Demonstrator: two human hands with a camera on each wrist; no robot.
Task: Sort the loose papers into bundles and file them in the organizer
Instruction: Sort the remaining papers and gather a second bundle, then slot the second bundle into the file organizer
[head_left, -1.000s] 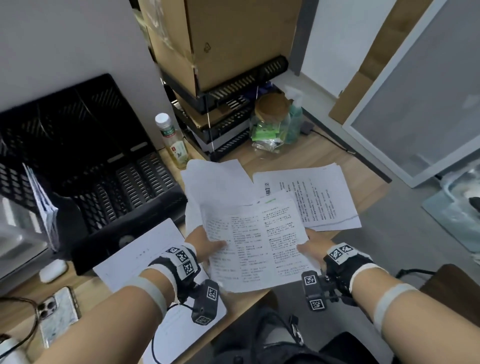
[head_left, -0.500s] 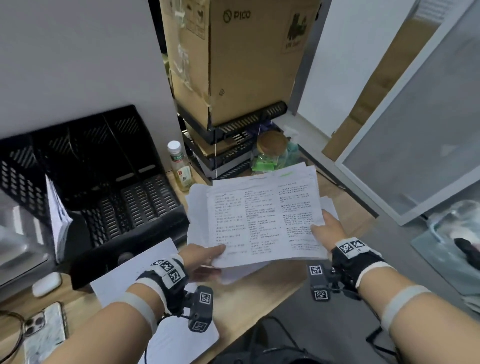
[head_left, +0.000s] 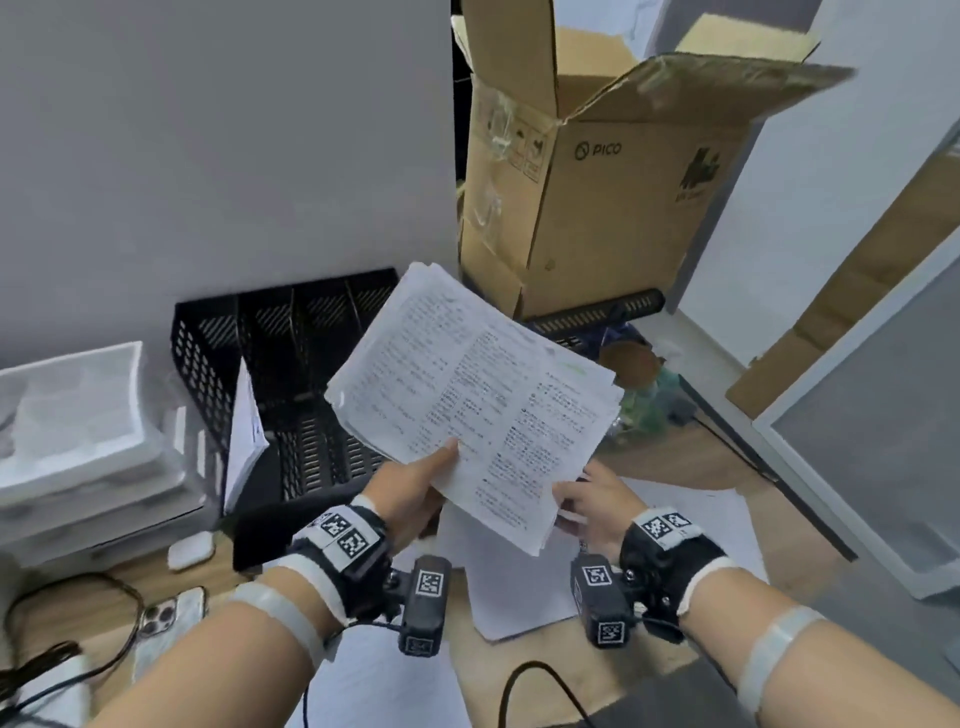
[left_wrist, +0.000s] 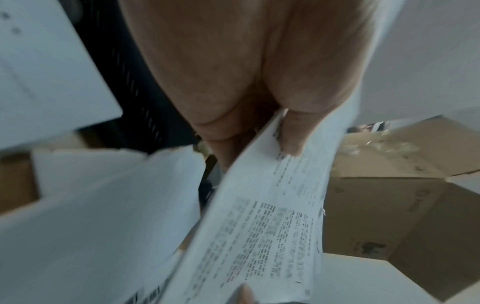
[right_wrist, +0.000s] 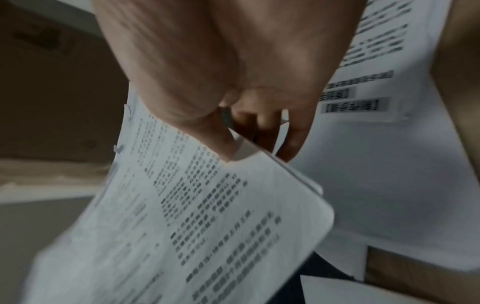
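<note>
A thick bundle of printed papers (head_left: 483, 395) hangs tilted in the air in front of the black mesh organizer (head_left: 291, 332). My left hand (head_left: 434, 470) grips its lower left edge, thumb on top and fingers hidden beneath; the left wrist view shows that thumb pressing the bundle (left_wrist: 272, 226). My right hand (head_left: 571, 501) pinches the lower right corner, seen close as the bundle (right_wrist: 182, 216) in the right wrist view. A thin sheaf (head_left: 244, 431) stands in the organizer's left slot. Loose sheets (head_left: 519, 587) lie on the desk below.
An open cardboard box (head_left: 597, 208) sits on black trays at the back right, with a cork-lidded jar (head_left: 634, 364) below it. White stacked trays (head_left: 78, 447) stand at the left. A phone (head_left: 166, 618), a white case (head_left: 189, 551) and a cable (head_left: 535, 686) lie on the desk.
Both hands have lifted the bundle off the desk and swung it up and left toward the organizer, tilting it. The head view has risen.
</note>
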